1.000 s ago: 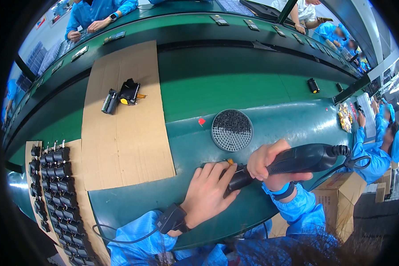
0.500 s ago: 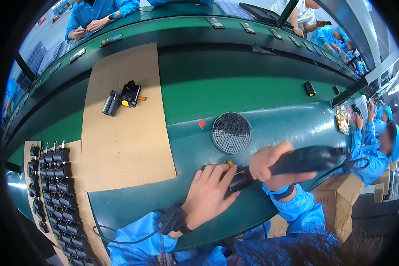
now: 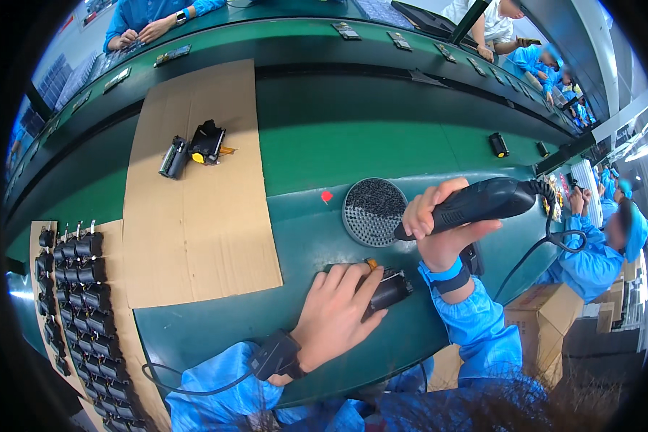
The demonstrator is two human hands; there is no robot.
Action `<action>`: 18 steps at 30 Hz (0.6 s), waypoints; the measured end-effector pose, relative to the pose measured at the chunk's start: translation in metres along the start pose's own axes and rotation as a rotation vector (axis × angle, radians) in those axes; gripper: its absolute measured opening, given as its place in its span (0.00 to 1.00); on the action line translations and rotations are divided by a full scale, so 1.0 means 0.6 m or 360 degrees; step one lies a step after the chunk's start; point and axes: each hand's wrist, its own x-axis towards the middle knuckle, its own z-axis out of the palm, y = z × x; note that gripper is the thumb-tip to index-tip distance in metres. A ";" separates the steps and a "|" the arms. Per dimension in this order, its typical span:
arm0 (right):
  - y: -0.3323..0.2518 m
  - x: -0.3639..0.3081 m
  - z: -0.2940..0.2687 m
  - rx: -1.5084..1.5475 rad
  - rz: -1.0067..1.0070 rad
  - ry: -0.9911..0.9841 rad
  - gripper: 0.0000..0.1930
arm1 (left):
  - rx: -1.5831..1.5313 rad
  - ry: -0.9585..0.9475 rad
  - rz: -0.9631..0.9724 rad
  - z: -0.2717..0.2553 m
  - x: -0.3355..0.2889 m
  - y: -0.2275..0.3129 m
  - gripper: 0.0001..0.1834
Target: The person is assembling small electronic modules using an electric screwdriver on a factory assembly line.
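My left hand (image 3: 337, 311) is closed over a black cylindrical part (image 3: 390, 289), pressing it against the green bench mat. A small orange flex strip (image 3: 371, 263) shows at its top by my fingertips. Held up to the right, my right hand (image 3: 439, 219) grips a black corded electric screwdriver (image 3: 493, 200). Its front end points left over the right side of a round grey screw tray (image 3: 351, 225), where many small black screws lie in the dimples. Fingers and tray overlap, so the tip itself cannot be made out.
Two black assemblies (image 3: 207, 144) lie on a cardboard sheet (image 3: 201, 245). Rows of black parts (image 3: 86, 295) fill cardboard at the left. A red scrap (image 3: 327, 196) lies near the tray. The screwdriver's cord (image 3: 525, 263) hangs at right, above an open carton (image 3: 547, 317). Co-workers sit beyond.
My right hand has lifted the screwdriver off the black part and moved it up to the screw tray. My left hand stays on the part.
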 end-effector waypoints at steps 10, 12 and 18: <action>0.009 0.000 0.006 -0.0135 -0.0038 -0.0046 0.46 | 0.0011 -0.0010 0.0005 -0.001 -0.002 0.001 0.33; 0.012 0.000 0.006 -0.0151 -0.0029 -0.0075 0.46 | 0.0022 -0.0006 0.0005 -0.001 -0.001 0.001 0.34; -0.015 -0.004 0.014 -0.0027 -0.0092 0.0064 0.48 | 0.0058 0.0026 -0.0099 -0.004 -0.003 0.000 0.39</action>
